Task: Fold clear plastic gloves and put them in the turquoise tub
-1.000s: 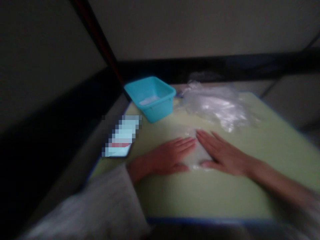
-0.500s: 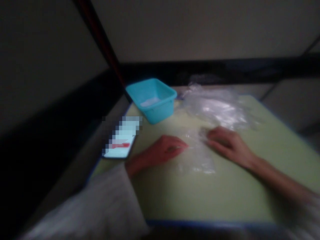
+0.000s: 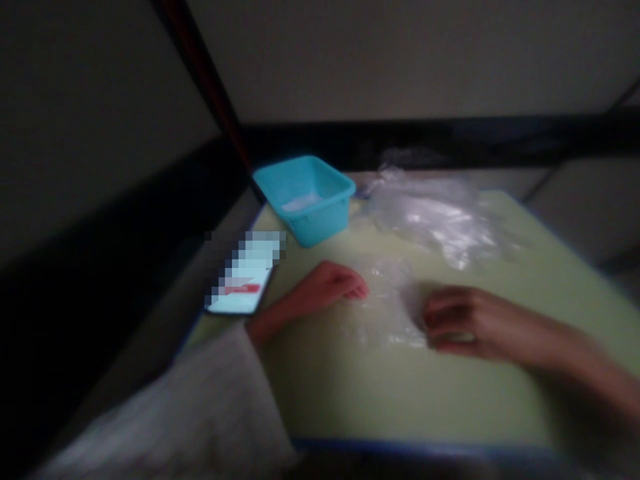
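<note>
A clear plastic bag (image 3: pixel 387 310) lies flat on the table in front of me, its outline faint in the dim light. My left hand (image 3: pixel 336 285) rests at the bag's left side, fingers curled and pinched together on the film. At the right edge of the bag is my right hand (image 3: pixel 457 321), slightly blurred. Its fingers are bent and their tips come together with the thumb at the bag's lower right corner, leaving a small gap behind them. How firmly the film is gripped there is hard to see.
A turquoise plastic basket (image 3: pixel 325 223) with something white inside stands at the back left. Beside it lies a heap of clear plastic bags (image 3: pixel 440 217). A phone with a lit screen (image 3: pixel 245 277) is at the left edge of the yellowish table (image 3: pixel 400 400), which has a blue rim.
My right hand has come toward me along the bag's right edge, from its upper part to the lower corner. The left hand has shifted slightly left, its fingers more curled.
</note>
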`<state>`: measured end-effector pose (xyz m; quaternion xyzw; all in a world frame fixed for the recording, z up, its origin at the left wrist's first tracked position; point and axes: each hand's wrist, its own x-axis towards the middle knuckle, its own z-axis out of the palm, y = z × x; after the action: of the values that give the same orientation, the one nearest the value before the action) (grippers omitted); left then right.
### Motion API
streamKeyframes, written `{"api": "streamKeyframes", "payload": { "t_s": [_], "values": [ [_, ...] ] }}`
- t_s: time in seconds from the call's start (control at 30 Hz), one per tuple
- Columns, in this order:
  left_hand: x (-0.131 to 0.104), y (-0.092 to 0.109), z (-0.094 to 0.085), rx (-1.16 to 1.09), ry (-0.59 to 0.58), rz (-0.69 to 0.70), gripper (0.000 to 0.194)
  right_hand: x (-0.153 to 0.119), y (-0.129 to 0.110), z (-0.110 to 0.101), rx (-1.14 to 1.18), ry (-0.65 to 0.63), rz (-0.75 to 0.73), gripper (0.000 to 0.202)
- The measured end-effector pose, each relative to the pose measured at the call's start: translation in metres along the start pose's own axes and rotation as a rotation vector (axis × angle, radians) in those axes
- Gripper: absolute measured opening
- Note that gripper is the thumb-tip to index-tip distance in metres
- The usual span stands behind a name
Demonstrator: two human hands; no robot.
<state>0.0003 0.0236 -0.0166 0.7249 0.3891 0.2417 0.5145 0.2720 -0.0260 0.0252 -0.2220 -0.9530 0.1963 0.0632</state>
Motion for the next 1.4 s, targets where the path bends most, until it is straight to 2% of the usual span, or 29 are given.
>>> {"api": "streamKeyframes", "payload": {
  "t_s": [0.07, 0.13, 0.2, 0.33, 0.43, 0.5, 0.67, 0.83, 1.2, 1.3, 1.4],
  "values": [
    [0.000, -0.001, 0.002, 0.069, 0.043, 0.051, 0.028, -0.002, 0.000, 0.001, -0.036, 0.002, -0.011, 0.009],
    [0.000, -0.002, 0.005, 0.216, 0.136, 0.144, 0.027, -0.001, 0.000, 0.003, -0.060, 0.031, -0.029, 0.011],
    [-0.001, -0.003, 0.009, 0.417, 0.201, 0.256, 0.027, 0.002, 0.001, 0.008, -0.090, 0.118, -0.013, 0.019],
    [0.000, -0.007, 0.013, 0.723, 0.110, 0.359, 0.043, 0.015, 0.010, 0.023, -0.189, 0.298, 0.141, 0.040],
    [0.001, -0.010, 0.014, 0.833, 0.029, 0.371, 0.049, 0.021, 0.023, 0.038, -0.280, 0.265, 0.226, 0.056],
    [0.002, -0.012, 0.014, 0.884, -0.004, 0.359, 0.051, 0.022, 0.030, 0.045, -0.317, 0.244, 0.250, 0.060],
    [0.000, -0.013, 0.011, 0.945, -0.008, 0.305, 0.049, 0.021, 0.036, 0.048, -0.368, 0.180, 0.272, 0.062],
    [-0.003, -0.011, 0.005, 0.981, 0.015, 0.275, 0.043, 0.020, 0.034, 0.046, -0.367, 0.171, 0.279, 0.061],
    [-0.008, -0.004, -0.014, 1.020, 0.073, 0.324, 0.033, 0.019, 0.036, 0.046, -0.327, 0.174, 0.282, 0.061],
    [-0.007, -0.005, -0.015, 0.953, 0.142, 0.323, 0.033, 0.019, 0.036, 0.046, -0.280, 0.195, 0.273, 0.060],
    [-0.006, -0.007, -0.013, 0.772, 0.257, 0.322, 0.031, 0.019, 0.035, 0.043, -0.205, 0.245, 0.247, 0.058]
  ]
}}
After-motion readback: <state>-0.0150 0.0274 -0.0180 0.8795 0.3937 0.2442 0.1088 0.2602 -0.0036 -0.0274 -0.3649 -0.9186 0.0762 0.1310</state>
